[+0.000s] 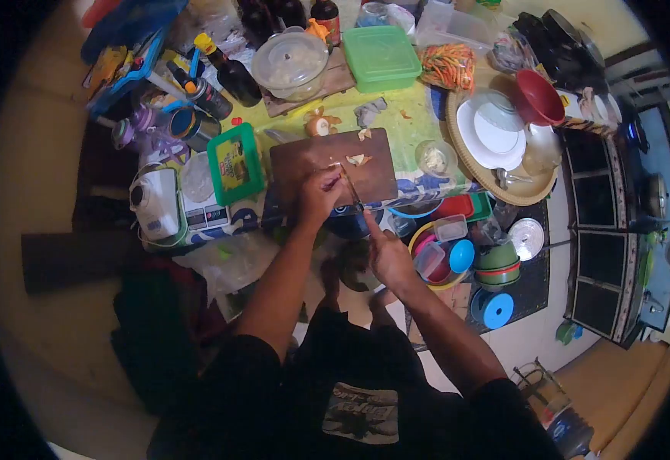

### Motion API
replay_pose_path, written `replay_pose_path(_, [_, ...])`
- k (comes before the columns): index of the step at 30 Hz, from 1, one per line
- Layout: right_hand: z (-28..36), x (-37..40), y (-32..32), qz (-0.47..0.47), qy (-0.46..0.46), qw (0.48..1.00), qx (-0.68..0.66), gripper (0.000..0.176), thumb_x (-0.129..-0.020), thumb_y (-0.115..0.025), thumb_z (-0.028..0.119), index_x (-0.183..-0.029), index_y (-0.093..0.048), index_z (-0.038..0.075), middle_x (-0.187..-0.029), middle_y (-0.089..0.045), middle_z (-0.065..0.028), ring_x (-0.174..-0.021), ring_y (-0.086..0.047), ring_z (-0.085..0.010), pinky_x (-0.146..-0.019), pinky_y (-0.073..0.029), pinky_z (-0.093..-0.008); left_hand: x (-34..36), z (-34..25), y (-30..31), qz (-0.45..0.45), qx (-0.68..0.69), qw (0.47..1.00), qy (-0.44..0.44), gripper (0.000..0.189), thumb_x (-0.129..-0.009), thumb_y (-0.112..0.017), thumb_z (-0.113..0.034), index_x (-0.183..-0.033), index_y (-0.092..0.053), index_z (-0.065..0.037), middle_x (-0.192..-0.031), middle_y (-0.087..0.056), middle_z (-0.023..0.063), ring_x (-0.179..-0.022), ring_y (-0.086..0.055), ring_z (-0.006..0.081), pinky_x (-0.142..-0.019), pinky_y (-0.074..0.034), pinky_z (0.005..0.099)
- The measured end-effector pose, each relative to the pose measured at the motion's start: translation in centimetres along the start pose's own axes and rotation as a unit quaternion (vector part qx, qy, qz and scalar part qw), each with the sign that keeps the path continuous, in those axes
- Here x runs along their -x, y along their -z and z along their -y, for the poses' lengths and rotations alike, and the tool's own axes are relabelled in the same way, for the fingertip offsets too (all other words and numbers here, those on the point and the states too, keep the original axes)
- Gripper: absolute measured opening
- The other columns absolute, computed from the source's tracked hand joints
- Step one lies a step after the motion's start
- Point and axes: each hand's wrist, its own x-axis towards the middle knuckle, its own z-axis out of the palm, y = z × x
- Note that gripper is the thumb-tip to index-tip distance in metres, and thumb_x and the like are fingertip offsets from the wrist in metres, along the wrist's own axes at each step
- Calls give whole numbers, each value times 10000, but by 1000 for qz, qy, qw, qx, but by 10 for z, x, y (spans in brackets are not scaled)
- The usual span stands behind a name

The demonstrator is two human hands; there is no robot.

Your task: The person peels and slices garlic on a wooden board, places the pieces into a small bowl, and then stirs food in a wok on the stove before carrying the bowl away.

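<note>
Slicing looks under way: at the near edge of the cutting board (pixel 296 157) the left hand (pixel 321 193) pinches a bit of food (pixel 336 182), the right hand (pixel 388 257) has its grip closed round the knife (pixel 355 198), and the next cut calls for fingertips kept clear.

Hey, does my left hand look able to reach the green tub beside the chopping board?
Probably yes: the left hand rests on the chopping board, and the green tub sits right at its edge, nothing between.

Table (pixel 415 130), green cloth: cutting board (pixel 304 162) at near edge, green tin (pixel 235 162) beside it, lidded glass bowl (pixel 289 61) behind.
</note>
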Motion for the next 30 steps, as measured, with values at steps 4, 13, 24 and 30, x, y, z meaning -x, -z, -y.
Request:
replay_pose_path(4, [-4, -7, 1, 3, 19, 1000, -18, 670, -884, -535, 89, -1506, -297, 167, -918, -614, -299, -768, -634, -453, -724, -524, -511, -2, 0, -4, -20, -8, 999, -25, 267, -863, -693, -34, -1118, -664, 39, -1059, -704, 109, -958, -668, 149, -852, -525, 272])
replay_pose_path(13, [-6, -20, -3, 12, 18, 999, -36, 626, -911, -512, 104, -1499, -305, 156, -867, -633, -302, -753, -636, -455, -703, -515, -526, -5, -5, -7, -60, -38, 997, 5, 273, -816, -700, -22, -1085, -689, 24, -1009, -713, 105, -885, -670, 134, -819, -527, 269])
replay_pose_path(24, [-9, -38, -17, 36, -5, 999, -4, 670, -899, -520, 106, -1512, -273, 212, -894, -646, -275, -749, -636, -455, -708, -528, -530, -8, -15, -12, -114, -55, 989, 82, 250, -775, -710, -62, -1014, -674, 1, -875, -690, 53, -782, -635, 112, -756, -517, 272])
replay_pose_path(30, [-14, -35, -10, -5, -20, 1000, 1, 637, -918, -518, 140, -1503, -292, 255, -946, -633, -284, -807, -638, -450, -739, -524, -528, -6, -6, -5, -135, -75, 986, 55, 232, -785, -694, -50, -1013, -674, -14, -885, -695, 68, -797, -657, 143, -751, -530, 286])
